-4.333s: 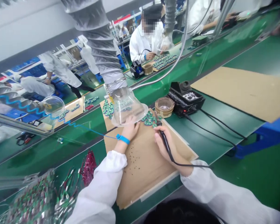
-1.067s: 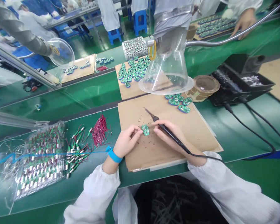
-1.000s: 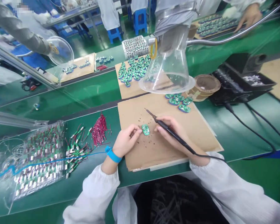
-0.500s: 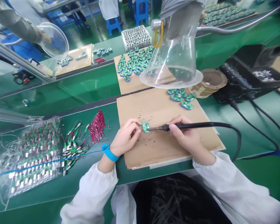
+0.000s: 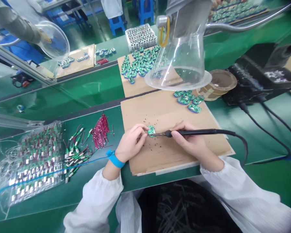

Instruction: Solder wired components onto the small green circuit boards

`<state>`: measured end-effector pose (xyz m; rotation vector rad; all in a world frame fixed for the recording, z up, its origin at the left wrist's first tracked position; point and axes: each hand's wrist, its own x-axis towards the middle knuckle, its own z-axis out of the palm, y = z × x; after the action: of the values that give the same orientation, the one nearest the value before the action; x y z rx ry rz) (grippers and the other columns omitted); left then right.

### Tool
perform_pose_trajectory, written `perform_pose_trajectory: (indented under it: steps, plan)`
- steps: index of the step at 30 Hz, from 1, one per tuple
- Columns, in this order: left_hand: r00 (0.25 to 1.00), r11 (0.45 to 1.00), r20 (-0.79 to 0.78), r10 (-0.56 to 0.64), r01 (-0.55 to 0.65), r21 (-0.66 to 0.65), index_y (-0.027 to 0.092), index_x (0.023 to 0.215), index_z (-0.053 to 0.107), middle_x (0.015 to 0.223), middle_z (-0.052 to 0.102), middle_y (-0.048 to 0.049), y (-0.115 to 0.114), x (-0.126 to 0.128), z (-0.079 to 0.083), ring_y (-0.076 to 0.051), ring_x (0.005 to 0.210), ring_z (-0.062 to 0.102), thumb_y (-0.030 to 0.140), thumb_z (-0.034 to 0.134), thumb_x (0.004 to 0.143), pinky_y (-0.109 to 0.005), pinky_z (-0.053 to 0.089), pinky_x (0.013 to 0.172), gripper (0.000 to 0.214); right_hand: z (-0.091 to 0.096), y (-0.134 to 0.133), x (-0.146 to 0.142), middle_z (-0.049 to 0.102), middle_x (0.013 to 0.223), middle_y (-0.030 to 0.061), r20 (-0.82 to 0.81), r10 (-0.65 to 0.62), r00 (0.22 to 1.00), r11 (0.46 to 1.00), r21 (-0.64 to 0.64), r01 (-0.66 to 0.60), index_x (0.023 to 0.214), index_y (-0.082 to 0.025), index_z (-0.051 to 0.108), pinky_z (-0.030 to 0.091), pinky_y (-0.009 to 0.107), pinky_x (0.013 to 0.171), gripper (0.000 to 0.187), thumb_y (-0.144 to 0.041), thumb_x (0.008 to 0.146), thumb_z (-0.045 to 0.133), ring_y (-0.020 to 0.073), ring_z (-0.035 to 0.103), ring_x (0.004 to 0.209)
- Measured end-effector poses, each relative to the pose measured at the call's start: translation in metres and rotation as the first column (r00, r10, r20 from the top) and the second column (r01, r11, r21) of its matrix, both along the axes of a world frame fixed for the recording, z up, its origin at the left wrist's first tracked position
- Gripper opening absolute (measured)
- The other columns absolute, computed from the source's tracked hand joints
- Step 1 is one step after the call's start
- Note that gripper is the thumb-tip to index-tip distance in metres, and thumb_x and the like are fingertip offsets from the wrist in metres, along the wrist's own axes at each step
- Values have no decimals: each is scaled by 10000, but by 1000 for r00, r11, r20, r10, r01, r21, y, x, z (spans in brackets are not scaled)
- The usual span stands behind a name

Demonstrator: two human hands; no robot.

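The person's left hand (image 5: 130, 139) sits on a cardboard sheet (image 5: 184, 110), its thumb and fingers closed together on a small green circuit board (image 5: 151, 131), which is pinched at the fingertips just above the sheet. A blue wrist strap (image 5: 115, 160) circles that wrist, and its blue cord (image 5: 87, 160) runs off to the left. The right hand (image 5: 189, 142) grips a black soldering iron (image 5: 191, 131) like a pen, well clear of the left hand, with the iron's thin tip reaching the board's lower edge. Dark solder specks (image 5: 155, 123) dot the cardboard. Finished green boards (image 5: 188, 100) lie in a cluster at the sheet's far edge, beneath the rim of a clear plastic fume hood (image 5: 178, 64). On the green bench (image 5: 92, 100), a bundle of red wires (image 5: 100, 131) and a clear bag of wired boards (image 5: 36, 161) lie left of the sheet; a brass-wool pot (image 5: 218, 84) and a black soldering station (image 5: 259, 85) stand to the right.
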<state>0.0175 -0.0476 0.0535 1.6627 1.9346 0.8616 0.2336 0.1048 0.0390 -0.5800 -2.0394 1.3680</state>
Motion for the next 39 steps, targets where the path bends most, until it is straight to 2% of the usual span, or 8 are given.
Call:
perform_pose_trajectory:
  steps: [10, 23, 30, 36, 39]
  plan:
    - [1000, 1000, -4, 15, -15, 19, 192, 853, 522, 1211, 662, -34, 1, 1, 1, -105, 718, 570, 204, 512, 1033, -281, 447, 724, 180, -3, 2, 1, 646, 768, 1, 1, 19, 1000, 1000, 14, -19, 884, -250, 638, 474, 307, 612, 115, -296, 984, 669, 161, 598, 657]
    - [1000, 1000, -11, 10, -10, 7, 188, 835, 527, 1240, 656, -32, 0, -1, -1, -87, 645, 499, 213, 531, 1027, -278, 441, 688, 194, 0, 1, 1, 636, 753, 0, -12, -2, 1000, 1000, 13, 2, 882, -247, 640, 482, 317, 625, 135, -326, 989, 659, 168, 599, 649]
    - [1000, 1000, 15, 11, -11, 6, 188, 850, 536, 1228, 658, -25, 0, 0, -1, -77, 620, 472, 203, 537, 1024, -272, 435, 676, 174, -3, 2, 2, 652, 772, 1, 33, 4, 999, 999, 35, -6, 903, -252, 655, 478, 315, 624, 107, -321, 983, 672, 170, 609, 667]
    - [1000, 1000, 24, 18, -18, -5, 189, 847, 538, 1238, 661, -27, 0, -1, -1, -81, 625, 479, 218, 547, 1022, -274, 440, 679, 178, -4, 2, 2, 643, 758, -4, 26, 14, 1000, 1000, 27, -14, 911, -251, 653, 474, 312, 620, 95, -308, 986, 669, 162, 598, 650]
    - [999, 1000, 37, 14, -13, -8, 189, 845, 541, 1237, 660, -26, 0, -2, -1, -82, 634, 485, 219, 552, 1020, -275, 441, 688, 178, -3, 2, 1, 644, 752, -1, -11, -20, 1000, 1000, 11, 20, 902, -248, 654, 483, 316, 626, 115, -328, 983, 673, 162, 602, 646]
